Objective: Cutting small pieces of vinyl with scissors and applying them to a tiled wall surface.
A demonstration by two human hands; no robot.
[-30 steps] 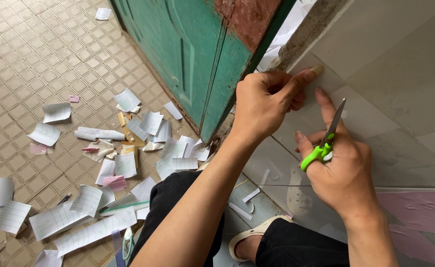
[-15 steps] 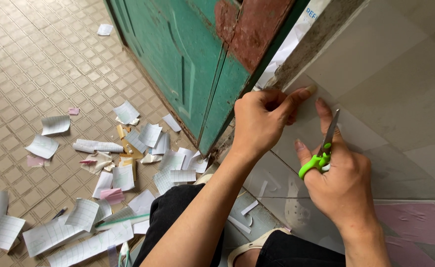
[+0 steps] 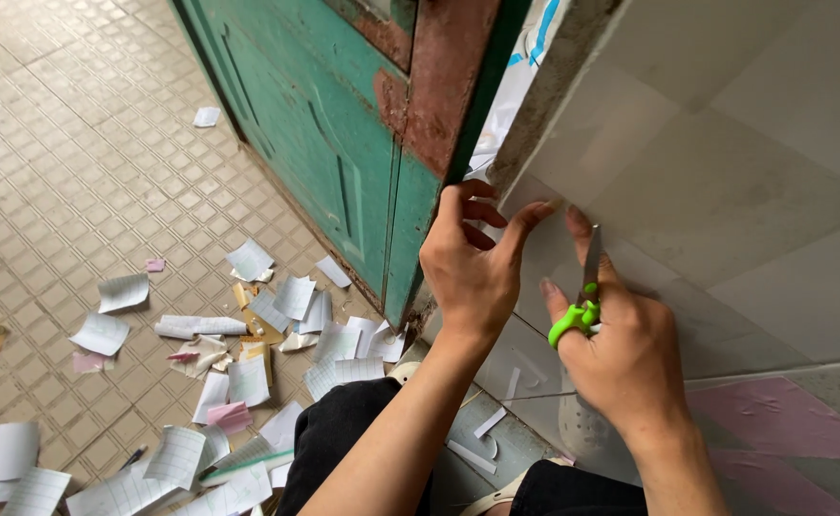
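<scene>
**Scissors at the wall corner, paper scraps below**

Crouching view, looking down past both forearms to a tiled floor (image 3: pixel 76 191). Right hand (image 3: pixel 625 358) is clenched around small scissors (image 3: pixel 584 287) with green handles; the blade tip points up and lies flat against the grey tiled wall (image 3: pixel 726 191). Whether the blades are parted cannot be told from this angle. Left hand (image 3: pixel 473 263) is just beside the right, fingers spread and pressed to the wall's corner edge, thumb reaching toward the blade. It seems to pin or pinch something thin there, but what it grips is not visible, so I cannot tell if it holds anything.

A strip of white sheeting with blue marks (image 3: pixel 516 86) hangs in the gap between the wall edge and the green door (image 3: pixel 324 143), whose paint has worn to rust at the top. Cut paper slips (image 3: pixel 248 363), lined and plain, lie scattered across the floor near the door's foot, with a few on the ledge by the knees.

Risks, as I judge them: the left thumb sits close to the blade tip, so a slip along the smooth tile could nick it. The blade could also skate off the tile and scratch the glaze. Loose slips underfoot could slide when standing up.
</scene>
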